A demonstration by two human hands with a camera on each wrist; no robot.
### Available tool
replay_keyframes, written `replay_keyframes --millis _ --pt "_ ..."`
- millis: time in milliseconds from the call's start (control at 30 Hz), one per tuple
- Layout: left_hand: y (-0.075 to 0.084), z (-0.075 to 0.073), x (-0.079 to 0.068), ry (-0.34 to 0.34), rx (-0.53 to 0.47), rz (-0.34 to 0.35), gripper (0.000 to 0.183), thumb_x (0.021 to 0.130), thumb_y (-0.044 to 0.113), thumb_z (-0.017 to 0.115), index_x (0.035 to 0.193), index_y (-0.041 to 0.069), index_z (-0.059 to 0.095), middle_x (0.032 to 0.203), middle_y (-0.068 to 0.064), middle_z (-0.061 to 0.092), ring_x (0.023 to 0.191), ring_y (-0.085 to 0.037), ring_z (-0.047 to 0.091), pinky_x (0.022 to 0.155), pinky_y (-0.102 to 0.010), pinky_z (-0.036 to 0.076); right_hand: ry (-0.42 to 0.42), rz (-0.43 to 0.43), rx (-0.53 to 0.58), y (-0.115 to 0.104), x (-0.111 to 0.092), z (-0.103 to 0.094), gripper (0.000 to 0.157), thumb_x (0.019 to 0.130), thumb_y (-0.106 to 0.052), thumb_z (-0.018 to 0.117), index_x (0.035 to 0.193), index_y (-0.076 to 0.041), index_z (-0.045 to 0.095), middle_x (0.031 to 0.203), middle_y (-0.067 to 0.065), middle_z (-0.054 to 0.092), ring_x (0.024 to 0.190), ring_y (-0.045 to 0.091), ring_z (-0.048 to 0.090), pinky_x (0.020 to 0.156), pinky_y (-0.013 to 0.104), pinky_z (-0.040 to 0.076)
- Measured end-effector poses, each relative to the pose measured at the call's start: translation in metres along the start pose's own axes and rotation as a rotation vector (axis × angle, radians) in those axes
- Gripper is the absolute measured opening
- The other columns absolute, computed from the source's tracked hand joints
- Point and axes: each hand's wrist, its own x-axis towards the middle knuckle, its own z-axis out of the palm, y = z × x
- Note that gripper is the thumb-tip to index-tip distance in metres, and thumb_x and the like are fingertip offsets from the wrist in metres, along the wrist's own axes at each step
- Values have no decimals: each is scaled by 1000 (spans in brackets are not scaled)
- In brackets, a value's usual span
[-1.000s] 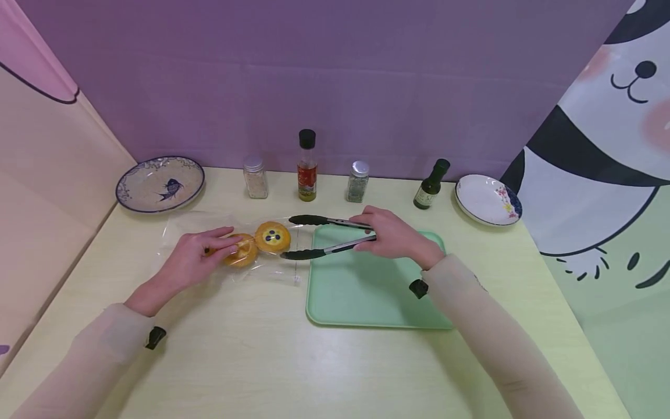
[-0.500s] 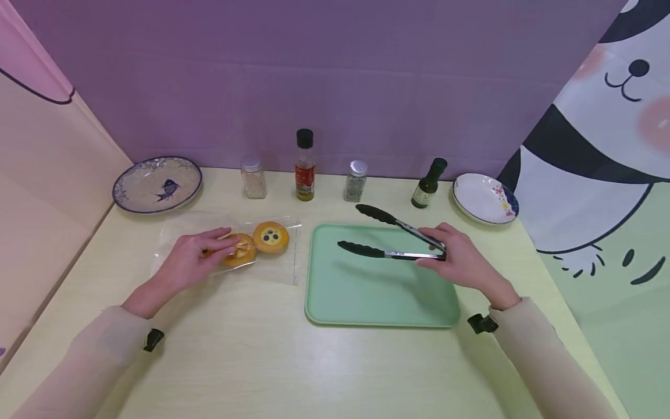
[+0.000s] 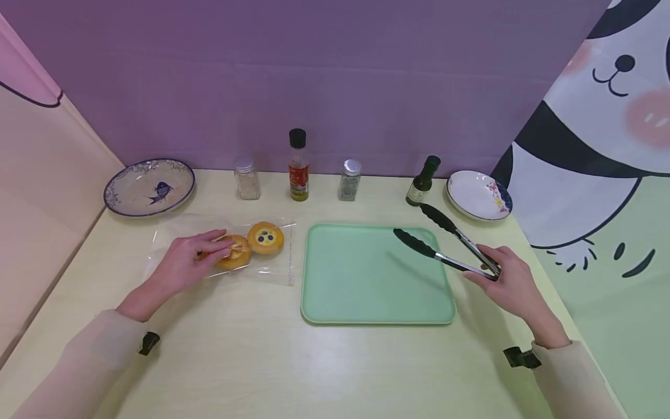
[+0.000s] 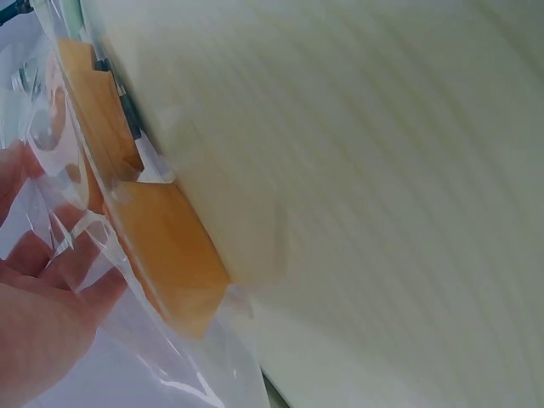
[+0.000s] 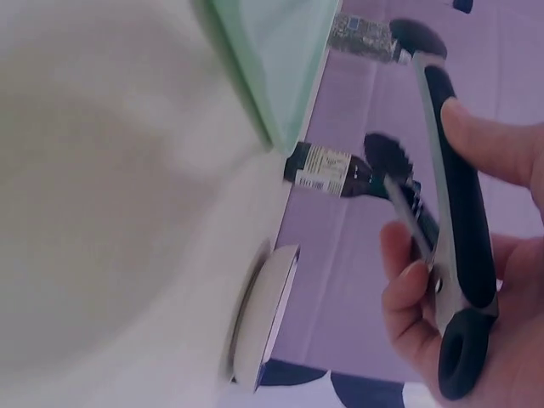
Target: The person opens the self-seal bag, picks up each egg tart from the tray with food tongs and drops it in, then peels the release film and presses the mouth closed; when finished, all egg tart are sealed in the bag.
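My left hand (image 3: 191, 259) pinches the upper film of a clear plastic bag (image 3: 274, 273) at the left of the table. Inside lie two round golden pastries; the right pastry (image 3: 265, 237) has dark dots on a pale yellow top. My fingertips partly cover the left pastry (image 3: 238, 254). In the left wrist view the bag film stretches around a pastry (image 4: 174, 255) close to my fingers. My right hand (image 3: 505, 279) grips black-tipped metal tongs (image 3: 463, 241) near the hinge end, their tips spread apart and holding nothing. The tongs reach over the right side of a green tray (image 3: 377, 279).
Along the back stand a spice jar (image 3: 247, 177), a red-labelled bottle (image 3: 298, 166), another jar (image 3: 349, 180) and a small dark bottle (image 3: 423, 181). A fish-patterned plate (image 3: 149, 189) sits at back left, a flowered white dish (image 3: 477, 195) at back right. A purple cloth (image 3: 314, 70) hangs behind.
My right hand has drawn the tongs away from the pastries, rightward across the tray to its right edge. The left hand keeps its hold on the bag. The view has shifted slightly.
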Motion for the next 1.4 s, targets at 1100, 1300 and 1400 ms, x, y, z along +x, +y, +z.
replay_keyframes --millis 1100,1300,1400 --pt "-4 -3 -5 47 21 32 24 78 1 73 102 4 73 114 -22 64 105 -41 61 81 -49 49 -281 344 -309 18 -50 -2 82 81 -66 56 105 13 52 98 32 54 86 49 50 59 56 42" --pt "-2 -4 -5 40 13 23 25 78 0 73 102 3 72 114 -23 64 106 -42 60 80 -50 49 -166 62 -242 -16 -11 14 86 87 -52 58 142 7 29 143 33 29 128 54 27 90 72 29" --pt "-1 -3 -4 47 16 30 25 77 0 73 102 3 72 114 -23 64 106 -41 60 79 -49 50 -178 -37 -222 -33 6 24 82 89 -50 58 144 4 29 147 30 26 133 51 23 97 69 28"
